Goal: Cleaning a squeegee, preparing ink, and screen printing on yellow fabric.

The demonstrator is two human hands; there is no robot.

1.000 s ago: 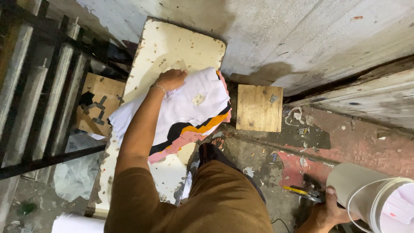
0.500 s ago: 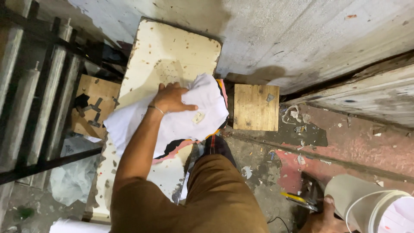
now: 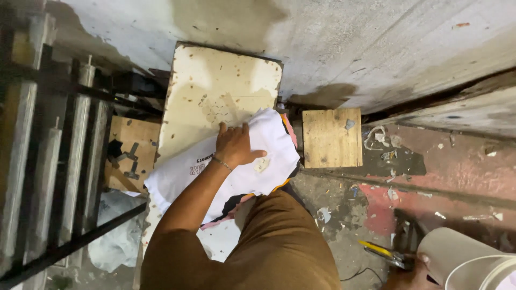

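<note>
White cloth [image 3: 236, 172], a folded garment lying atop a stack with pink, orange and black edges, sits on the near half of a stained cream tabletop [image 3: 215, 91] against a grey wall. The left hand [image 3: 235, 145] lies flat on the cloth, fingers [image 3: 223, 129] spread and extended, pressing rather than gripping; a thin bracelet circles the wrist. At the lower right edge the right hand [image 3: 414, 268] is only partly in view beside a pale cylindrical bucket [image 3: 462, 258] and a yellow-handled tool [image 3: 384, 253]; whether it grips anything cannot be told. A square wooden block [image 3: 331, 138] stands just right of the tabletop, on a littered concrete floor [image 3: 430, 188]. Metal rollers [image 3: 48, 156] run along the left side.
</note>
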